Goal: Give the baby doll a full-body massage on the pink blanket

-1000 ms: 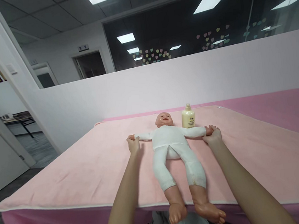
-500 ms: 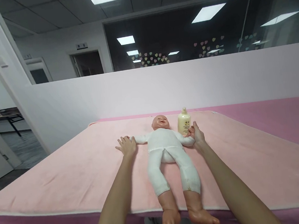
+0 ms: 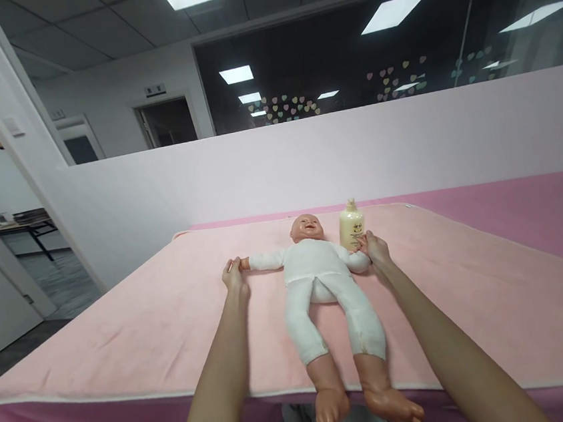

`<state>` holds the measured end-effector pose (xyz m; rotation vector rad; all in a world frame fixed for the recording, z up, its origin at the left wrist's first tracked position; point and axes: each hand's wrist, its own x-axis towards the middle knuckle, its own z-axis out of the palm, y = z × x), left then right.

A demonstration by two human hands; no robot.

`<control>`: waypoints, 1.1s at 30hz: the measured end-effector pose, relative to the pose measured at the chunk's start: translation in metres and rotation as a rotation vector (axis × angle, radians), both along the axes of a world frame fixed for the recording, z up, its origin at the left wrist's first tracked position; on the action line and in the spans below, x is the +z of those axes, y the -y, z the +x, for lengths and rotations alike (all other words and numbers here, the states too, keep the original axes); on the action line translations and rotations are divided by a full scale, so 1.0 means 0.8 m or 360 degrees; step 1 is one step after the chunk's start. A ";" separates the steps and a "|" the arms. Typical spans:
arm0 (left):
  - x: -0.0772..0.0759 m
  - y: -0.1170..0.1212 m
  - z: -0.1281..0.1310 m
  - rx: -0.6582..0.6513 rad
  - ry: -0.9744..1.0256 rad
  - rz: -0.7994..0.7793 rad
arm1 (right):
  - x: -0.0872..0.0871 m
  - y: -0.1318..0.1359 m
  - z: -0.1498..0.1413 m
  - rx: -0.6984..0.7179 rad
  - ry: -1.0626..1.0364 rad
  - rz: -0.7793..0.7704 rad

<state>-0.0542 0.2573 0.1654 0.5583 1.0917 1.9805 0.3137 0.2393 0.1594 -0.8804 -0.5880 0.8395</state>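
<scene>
Doll (image 3: 311,261) on back on pink blanket (image 3: 137,327) over bench (image 3: 554,216), feet past near edge. Both forearms reach forward, well apart; right one slants inward. Left hand (image 3: 234,274) closed, fingers curled on doll's hand, that doll arm straight out sideways. Right hand (image 3: 378,249) closed, thumb upward, gripping doll's other hand, doll's elbow bent. Bottle (image 3: 351,226) upright beside doll, just behind right grip.
</scene>
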 end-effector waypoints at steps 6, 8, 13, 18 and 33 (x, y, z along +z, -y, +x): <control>0.004 0.009 0.005 -0.0227 -0.0012 0.0064 | 0.019 0.017 -0.013 0.0035 -0.0049 -0.0035; 0.005 0.014 0.008 -0.0285 -0.0142 0.0067 | 0.020 0.020 -0.014 0.0082 -0.0009 -0.0030; 0.006 0.021 0.009 -0.0346 -0.0199 0.0074 | 0.011 0.014 -0.010 0.0129 0.0076 0.0014; 0.005 0.021 0.010 -0.0332 -0.0243 0.0028 | 0.002 0.008 -0.008 0.0086 0.0160 0.0019; 0.002 0.017 0.011 -0.0310 -0.0363 0.0049 | -0.015 0.005 0.008 -0.0188 -0.0301 -0.0268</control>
